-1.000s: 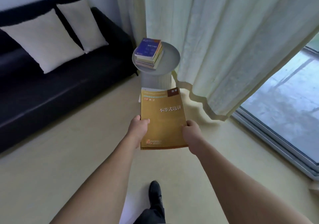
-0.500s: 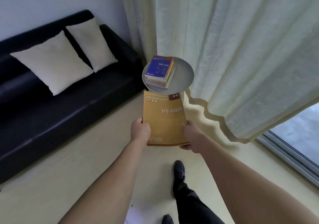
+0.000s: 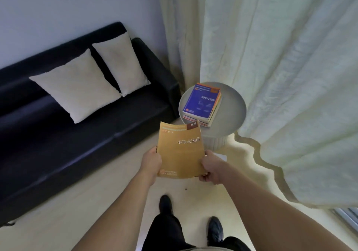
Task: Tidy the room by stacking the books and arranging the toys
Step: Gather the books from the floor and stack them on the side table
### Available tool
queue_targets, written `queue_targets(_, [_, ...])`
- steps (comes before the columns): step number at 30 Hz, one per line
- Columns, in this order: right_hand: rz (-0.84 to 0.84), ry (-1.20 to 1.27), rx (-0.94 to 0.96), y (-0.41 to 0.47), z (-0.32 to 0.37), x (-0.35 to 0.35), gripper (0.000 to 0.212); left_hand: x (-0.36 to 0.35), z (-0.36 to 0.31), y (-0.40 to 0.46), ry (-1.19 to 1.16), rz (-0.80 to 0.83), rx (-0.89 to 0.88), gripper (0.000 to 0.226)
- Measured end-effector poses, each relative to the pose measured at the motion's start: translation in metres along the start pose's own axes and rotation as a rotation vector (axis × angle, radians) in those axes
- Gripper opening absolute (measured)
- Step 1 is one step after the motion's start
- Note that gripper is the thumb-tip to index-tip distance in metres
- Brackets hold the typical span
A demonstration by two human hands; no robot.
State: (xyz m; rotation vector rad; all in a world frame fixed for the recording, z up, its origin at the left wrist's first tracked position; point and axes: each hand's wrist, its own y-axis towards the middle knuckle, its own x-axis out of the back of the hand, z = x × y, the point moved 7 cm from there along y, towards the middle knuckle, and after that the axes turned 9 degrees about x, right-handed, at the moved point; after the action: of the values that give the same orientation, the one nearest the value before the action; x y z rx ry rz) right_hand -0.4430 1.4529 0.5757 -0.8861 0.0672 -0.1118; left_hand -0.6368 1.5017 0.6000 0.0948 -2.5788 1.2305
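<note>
Head view
Left hand (image 3: 151, 163): grips the left edge of the orange book, thumb on the cover, fingers hidden under it.
Right hand (image 3: 211, 167): pinches the lower right edge of the same book, thumb on top, fingers curled beneath.
Orange book (image 3: 180, 150): held flat between both hands, cover up, its far end slightly curled and reaching toward the round table; it stays in the air, short of the stack.
Stack of books (image 3: 202, 104): beyond the hands, up and to the right, lying on the left part of the table top; a blue-covered book is uppermost, coloured edges showing beneath.
Round table (image 3: 230, 113): grey, just past the far end of the held book, its ribbed base visible right of the book.
Sofa (image 3: 77, 138): dark, left of the left hand, along the wall.
Cushions (image 3: 77, 86): two pale ones leaning on the sofa back, well left of the hands.
Curtain (image 3: 271, 76): pale, hanging right of the right hand and behind the table, its hem on the floor.
Shoes (image 3: 165, 204): black, below the hands on the pale floor.
</note>
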Motion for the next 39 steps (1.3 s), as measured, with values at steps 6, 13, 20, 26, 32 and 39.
queue_targets(6, [-0.06, 0.031, -0.001, 0.069, 0.064, -0.016, 0.027, 0.0, -0.068, 0.077, 0.047, 0.052, 0.056, 0.034])
queue_targets(13, [-0.223, 0.176, 0.034, 0.108, 0.134, -0.003, 0.021, -0.029, -0.173, 0.144, 0.245, 0.203, -0.032, 0.025])
queue_targets(20, [-0.177, 0.179, -0.008, 0.155, 0.168, 0.03, 0.023, -0.067, -0.229, 0.164, 0.256, 0.186, -0.105, 0.033])
queue_targets(26, [-0.153, 0.17, -0.034, 0.224, 0.177, 0.055, 0.031, -0.105, -0.255, 0.217, 0.292, 0.117, -0.087, 0.033])
queue_targets(32, [-0.222, 0.025, -0.011, 0.317, 0.187, 0.1, 0.034, -0.17, -0.265, 0.305, 0.315, 0.135, -0.12, 0.037])
queue_targets(39, [-0.287, -0.4, 0.01, 0.422, 0.156, 0.11, 0.039, -0.21, -0.226, 0.411, 0.57, 0.065, -0.282, 0.051])
